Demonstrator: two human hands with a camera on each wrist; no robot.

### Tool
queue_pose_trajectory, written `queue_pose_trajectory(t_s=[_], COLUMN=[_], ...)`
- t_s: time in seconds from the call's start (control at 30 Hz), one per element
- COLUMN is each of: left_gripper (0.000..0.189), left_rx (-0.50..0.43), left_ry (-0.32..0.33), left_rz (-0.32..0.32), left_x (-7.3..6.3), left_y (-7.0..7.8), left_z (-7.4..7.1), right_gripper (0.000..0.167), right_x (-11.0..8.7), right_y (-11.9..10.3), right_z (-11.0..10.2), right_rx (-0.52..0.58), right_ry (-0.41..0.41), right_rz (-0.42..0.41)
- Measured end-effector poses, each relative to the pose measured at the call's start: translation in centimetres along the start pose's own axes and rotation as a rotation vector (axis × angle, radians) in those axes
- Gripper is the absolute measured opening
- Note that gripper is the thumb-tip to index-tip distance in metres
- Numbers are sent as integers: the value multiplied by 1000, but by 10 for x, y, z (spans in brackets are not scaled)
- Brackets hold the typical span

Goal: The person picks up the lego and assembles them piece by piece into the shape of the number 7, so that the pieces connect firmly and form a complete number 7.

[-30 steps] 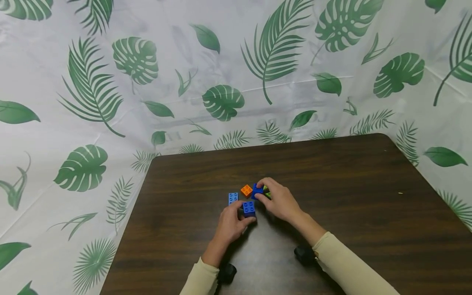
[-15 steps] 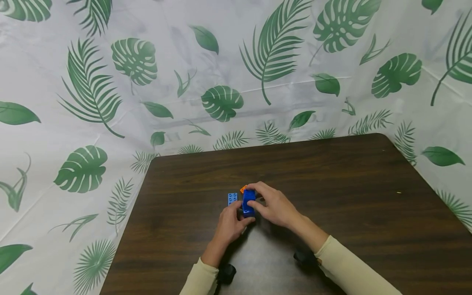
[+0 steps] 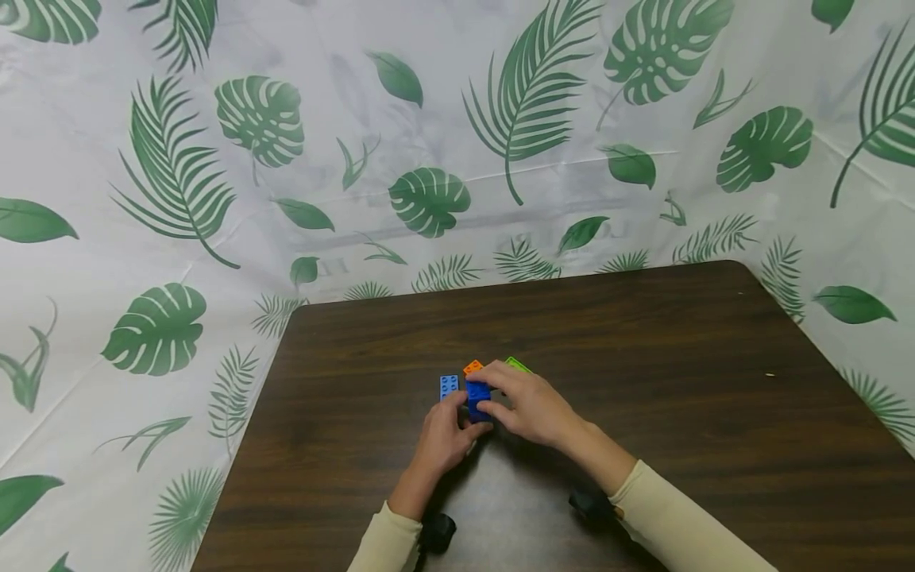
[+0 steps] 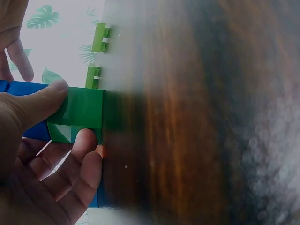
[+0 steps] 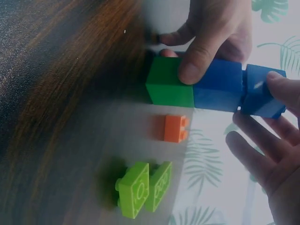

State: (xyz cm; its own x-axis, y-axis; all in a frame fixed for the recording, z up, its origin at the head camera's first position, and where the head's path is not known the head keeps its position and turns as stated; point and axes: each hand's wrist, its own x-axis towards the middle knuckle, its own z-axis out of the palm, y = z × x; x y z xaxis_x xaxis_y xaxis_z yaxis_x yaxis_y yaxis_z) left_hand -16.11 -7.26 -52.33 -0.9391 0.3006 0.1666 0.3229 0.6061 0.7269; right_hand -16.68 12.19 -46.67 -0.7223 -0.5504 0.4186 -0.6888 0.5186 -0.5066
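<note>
On the table stands an upright stack with a green toy building block (image 5: 164, 86) at its base and a blue block (image 5: 218, 89) on that. My left hand (image 3: 442, 437) grips the stack, thumb and fingers on opposite sides of the green block. Another blue block (image 5: 258, 96) is pinched in my right hand (image 3: 532, 405) at the top of the stack, slightly tilted, with a narrow gap showing below it. From the head view the green block is hidden.
A light blue block (image 3: 448, 384) lies just left of the stack. Behind it is an orange block (image 5: 173, 129). One lime green block (image 5: 137, 187) and a second lime green block (image 5: 160, 187) lie on their sides near my right hand. The brown table (image 3: 629, 334) meets a leaf-patterned sheet (image 3: 343, 79).
My right hand has carried a blue block leftward and toward me, from beside the lime green blocks onto the top of the stack. My left hand has stayed around the stack.
</note>
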Motion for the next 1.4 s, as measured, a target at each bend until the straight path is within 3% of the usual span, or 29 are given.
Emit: queue_pose_trajectory(t_s=[0.47, 0.77, 0.9, 1.07, 1.17, 1.27, 1.4], left_gripper=[29, 34, 42, 45, 38, 37, 38], left_rx=[-21, -6, -172, -554, -732, -798, -790], left_ry=[0, 41, 18, -49, -61, -56, -88], left_rz=[-4, 49, 35, 10, -9, -24, -58], left_x=[-1, 0, 0, -1, 2, 8, 13], left_y=[-1, 3, 7, 12, 13, 11, 14], left_z=[1, 2, 2, 2, 4, 7, 2], right_gripper=[41, 40, 39, 40, 40, 39, 38], right_x=[3, 3, 3, 2, 2, 2, 2], right_y=[-4, -5, -6, -6, -5, -5, -3], right_z=[1, 1, 1, 1, 2, 3, 5], right_rx=[-74, -102, -102, -126, -130, -125, -122], right_ry=[-41, -23, -18, 0, 12, 26, 41], right_rz=[-10, -4, 0, -10, -16, -23, -37])
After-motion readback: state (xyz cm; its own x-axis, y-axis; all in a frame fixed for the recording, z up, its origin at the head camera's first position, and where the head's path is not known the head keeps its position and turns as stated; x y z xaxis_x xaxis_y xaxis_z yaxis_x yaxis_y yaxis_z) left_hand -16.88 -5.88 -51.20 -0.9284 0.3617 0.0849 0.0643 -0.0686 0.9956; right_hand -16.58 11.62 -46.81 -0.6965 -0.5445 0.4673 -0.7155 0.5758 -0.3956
